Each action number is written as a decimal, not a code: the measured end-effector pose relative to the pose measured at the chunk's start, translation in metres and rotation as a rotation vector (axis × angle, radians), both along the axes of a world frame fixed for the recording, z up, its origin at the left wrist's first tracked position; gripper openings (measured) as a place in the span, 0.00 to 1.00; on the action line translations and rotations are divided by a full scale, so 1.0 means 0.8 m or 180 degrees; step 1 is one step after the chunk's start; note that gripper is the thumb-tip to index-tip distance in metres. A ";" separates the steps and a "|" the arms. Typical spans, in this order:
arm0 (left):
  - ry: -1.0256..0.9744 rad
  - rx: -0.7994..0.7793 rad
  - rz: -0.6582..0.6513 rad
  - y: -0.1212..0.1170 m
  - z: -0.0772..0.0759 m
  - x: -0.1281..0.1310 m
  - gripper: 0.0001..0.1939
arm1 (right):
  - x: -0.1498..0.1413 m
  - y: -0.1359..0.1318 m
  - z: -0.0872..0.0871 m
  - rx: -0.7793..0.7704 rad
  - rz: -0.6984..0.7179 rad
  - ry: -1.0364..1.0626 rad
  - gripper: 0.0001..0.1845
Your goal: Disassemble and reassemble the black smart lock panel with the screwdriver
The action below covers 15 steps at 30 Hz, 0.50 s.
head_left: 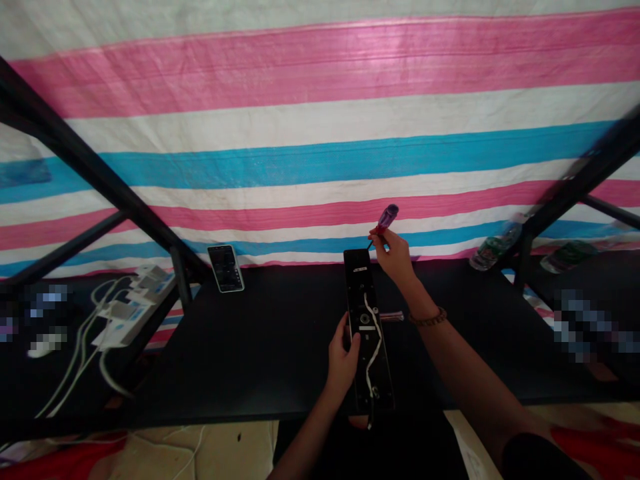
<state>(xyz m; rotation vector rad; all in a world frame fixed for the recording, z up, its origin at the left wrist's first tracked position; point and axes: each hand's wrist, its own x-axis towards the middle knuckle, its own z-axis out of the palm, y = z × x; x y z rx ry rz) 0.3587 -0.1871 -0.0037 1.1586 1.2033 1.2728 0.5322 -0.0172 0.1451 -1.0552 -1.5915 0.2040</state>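
Observation:
A long black door lock panel [369,350] lies lengthwise on the black table, its back face up. A white cable [379,343] runs along it and hangs past the near end, and a shiny lever handle [393,317] juts out on the right. My left hand [344,357] grips the panel's left edge, thumb on top. In my right hand [394,255] is a screwdriver [387,217] with a purple-red see-through handle, held tilted in the fingertips. Its shaft points down at the panel's far right corner; whether the tip touches cannot be made out.
A phone [227,268] leans at the table's back left. White power strips [135,310] with plugs and cables are at the left. Plastic bottles [493,250] lie to the right. Black metal frame bars [110,180] slant on both sides, before a striped tarp [300,127].

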 end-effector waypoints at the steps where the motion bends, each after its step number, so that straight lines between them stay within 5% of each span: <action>1: 0.0006 0.0004 -0.0008 0.000 -0.001 0.000 0.31 | -0.001 0.001 0.000 -0.0026 -0.0012 -0.0033 0.11; 7: 0.0019 0.0052 -0.0014 0.000 -0.005 0.000 0.30 | -0.006 0.011 0.002 -0.0401 0.0113 0.0539 0.12; 15: 0.0006 -0.0004 -0.0025 0.001 -0.002 0.000 0.31 | -0.004 0.014 0.008 -0.0450 0.0351 0.0456 0.13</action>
